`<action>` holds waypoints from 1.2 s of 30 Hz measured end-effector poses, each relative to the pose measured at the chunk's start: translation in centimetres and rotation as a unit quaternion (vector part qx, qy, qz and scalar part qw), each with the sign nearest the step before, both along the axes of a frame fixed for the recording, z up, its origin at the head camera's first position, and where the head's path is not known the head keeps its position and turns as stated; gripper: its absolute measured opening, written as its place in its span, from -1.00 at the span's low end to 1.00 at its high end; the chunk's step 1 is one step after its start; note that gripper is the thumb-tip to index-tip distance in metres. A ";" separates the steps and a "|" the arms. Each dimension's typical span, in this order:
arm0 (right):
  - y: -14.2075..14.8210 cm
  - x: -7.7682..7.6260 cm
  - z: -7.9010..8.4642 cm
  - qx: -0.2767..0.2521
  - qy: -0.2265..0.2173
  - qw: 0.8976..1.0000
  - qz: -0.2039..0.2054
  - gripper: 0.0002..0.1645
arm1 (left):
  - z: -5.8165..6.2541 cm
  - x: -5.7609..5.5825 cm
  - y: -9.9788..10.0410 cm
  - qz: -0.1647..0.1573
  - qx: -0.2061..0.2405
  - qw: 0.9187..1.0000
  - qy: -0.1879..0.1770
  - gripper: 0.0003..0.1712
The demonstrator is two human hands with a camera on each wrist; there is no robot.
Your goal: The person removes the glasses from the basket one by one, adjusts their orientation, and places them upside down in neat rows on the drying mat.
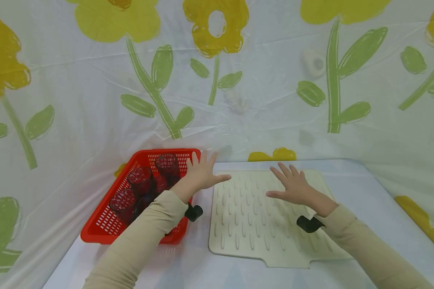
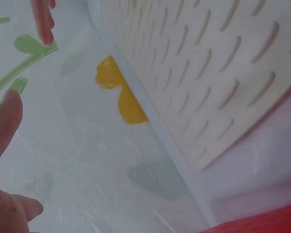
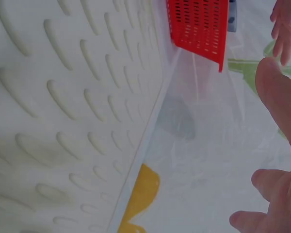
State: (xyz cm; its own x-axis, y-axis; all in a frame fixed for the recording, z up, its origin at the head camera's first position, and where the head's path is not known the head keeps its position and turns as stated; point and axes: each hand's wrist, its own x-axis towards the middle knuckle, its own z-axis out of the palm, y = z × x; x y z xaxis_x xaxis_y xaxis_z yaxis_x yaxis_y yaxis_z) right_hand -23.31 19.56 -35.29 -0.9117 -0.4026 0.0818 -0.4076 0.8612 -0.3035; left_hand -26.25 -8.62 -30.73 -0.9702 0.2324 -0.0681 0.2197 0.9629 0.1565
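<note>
My left hand [image 1: 199, 174] hovers with spread fingers over the right rim of a red perforated plastic basket [image 1: 139, 154], holding nothing. Inside the basket stand several dark transparent drinking glasses [image 1: 140, 178], partly hidden behind my left forearm. Above a cream ribbed draining mat [image 1: 246, 212] my right hand [image 1: 293, 186] is held out, fingers apart and nothing in it. In the left wrist view the left hand [image 2: 7, 160] shows at the left edge, away from the mat. The right wrist view has the right hand [image 3: 279, 160] at the right edge.
A white table [image 1: 199, 257] carries the basket on the left and the mat to its right. Behind and around it hangs a white curtain [image 1: 275, 100] printed with yellow flowers. A small dark camera [image 1: 193, 212] is strapped at the left wrist, another camera [image 1: 309, 224] at the right.
</note>
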 end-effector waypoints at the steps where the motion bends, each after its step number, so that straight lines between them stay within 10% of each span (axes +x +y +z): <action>1: 0.1 0.1 0.0 -0.001 0.001 1.000 0.001 0.05 | 0.2 0.1 -0.3 0.003 -0.002 1.000 0.001 0.10; 36: 2.1 3.1 -0.5 0.020 0.050 0.998 0.014 0.05 | 2.7 4.1 -12.9 0.038 0.093 0.993 -0.057 0.14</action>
